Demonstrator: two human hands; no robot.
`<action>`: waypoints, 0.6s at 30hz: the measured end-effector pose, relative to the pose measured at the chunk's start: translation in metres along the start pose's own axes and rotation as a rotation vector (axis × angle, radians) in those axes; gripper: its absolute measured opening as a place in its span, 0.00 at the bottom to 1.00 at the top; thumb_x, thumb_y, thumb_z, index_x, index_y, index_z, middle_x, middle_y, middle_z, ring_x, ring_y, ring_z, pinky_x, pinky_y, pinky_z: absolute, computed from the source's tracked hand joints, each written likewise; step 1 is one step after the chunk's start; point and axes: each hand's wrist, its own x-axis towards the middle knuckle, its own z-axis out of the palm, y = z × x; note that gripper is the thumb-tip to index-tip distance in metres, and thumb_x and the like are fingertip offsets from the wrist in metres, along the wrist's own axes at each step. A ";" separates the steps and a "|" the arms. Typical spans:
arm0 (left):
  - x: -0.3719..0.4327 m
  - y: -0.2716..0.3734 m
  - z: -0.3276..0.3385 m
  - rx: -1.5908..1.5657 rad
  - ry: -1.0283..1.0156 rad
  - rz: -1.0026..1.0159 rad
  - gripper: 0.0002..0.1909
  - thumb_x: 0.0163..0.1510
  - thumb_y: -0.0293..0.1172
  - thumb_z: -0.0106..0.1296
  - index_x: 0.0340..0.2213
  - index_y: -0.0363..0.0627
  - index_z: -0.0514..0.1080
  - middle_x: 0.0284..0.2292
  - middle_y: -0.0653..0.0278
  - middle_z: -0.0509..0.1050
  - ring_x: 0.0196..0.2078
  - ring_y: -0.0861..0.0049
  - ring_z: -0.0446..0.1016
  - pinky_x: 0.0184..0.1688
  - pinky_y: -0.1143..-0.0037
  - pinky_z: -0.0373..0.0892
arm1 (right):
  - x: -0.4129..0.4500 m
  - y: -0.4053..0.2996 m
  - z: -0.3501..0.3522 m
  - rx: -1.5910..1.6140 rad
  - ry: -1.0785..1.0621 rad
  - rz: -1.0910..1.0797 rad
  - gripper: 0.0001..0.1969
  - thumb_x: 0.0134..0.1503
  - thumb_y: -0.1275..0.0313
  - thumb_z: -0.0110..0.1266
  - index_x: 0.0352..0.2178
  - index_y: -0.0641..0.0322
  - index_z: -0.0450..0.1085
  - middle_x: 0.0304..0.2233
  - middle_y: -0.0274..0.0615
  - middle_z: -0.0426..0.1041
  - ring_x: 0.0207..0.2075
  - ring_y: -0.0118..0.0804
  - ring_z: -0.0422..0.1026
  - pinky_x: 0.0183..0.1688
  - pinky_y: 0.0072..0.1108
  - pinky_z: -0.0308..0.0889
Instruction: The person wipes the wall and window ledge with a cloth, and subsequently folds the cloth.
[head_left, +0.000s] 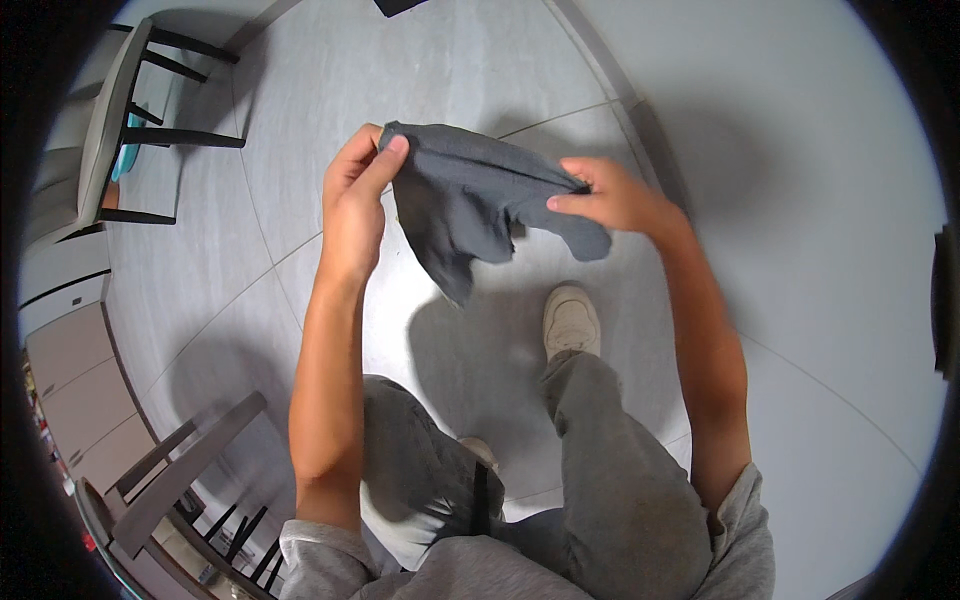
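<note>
A dark grey cloth item (480, 180), perhaps a small garment, is stretched between both hands above the floor. My left hand (367, 172) pinches its upper left corner, with the thumb on the front. At the cloth's right side, my right hand (600, 195) grips the fabric between thumb and fingers, and a rounded end droops just below it. The lower left part of the cloth hangs down in loose folds to a point. Beneath are grey tiles, a beige shoe (571, 319) and my legs in grey trousers (622, 465).
Chairs with dark legs stand at the upper left (112, 135) and lower left (195, 465). Drawer fronts (82, 375) line the left side. A pale wall (817, 247) with a grey skirting runs along the right. Part of a black object (400, 6) shows at the top edge.
</note>
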 end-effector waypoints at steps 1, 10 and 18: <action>0.005 -0.002 -0.002 0.023 0.038 -0.004 0.10 0.65 0.33 0.50 0.30 0.43 0.72 0.28 0.77 0.68 0.35 0.87 0.63 0.44 0.82 0.59 | 0.003 -0.008 -0.010 -0.002 -0.004 -0.003 0.14 0.54 0.61 0.64 0.32 0.62 0.74 0.25 0.36 0.75 0.28 0.28 0.70 0.30 0.25 0.64; 0.020 0.020 -0.034 0.168 0.035 0.197 0.08 0.60 0.30 0.59 0.36 0.38 0.78 0.29 0.72 0.73 0.33 0.89 0.68 0.37 0.83 0.63 | -0.029 -0.061 -0.044 -0.095 0.435 -0.098 0.14 0.51 0.68 0.68 0.37 0.63 0.75 0.27 0.29 0.74 0.30 0.22 0.68 0.37 0.19 0.64; -0.026 -0.102 -0.090 0.574 -0.370 0.048 0.08 0.53 0.18 0.58 0.36 0.36 0.79 0.37 0.60 0.81 0.40 0.72 0.79 0.47 0.74 0.73 | -0.047 0.077 0.010 -1.009 0.240 -0.187 0.09 0.49 0.71 0.62 0.34 0.54 0.76 0.31 0.37 0.75 0.39 0.45 0.74 0.43 0.37 0.64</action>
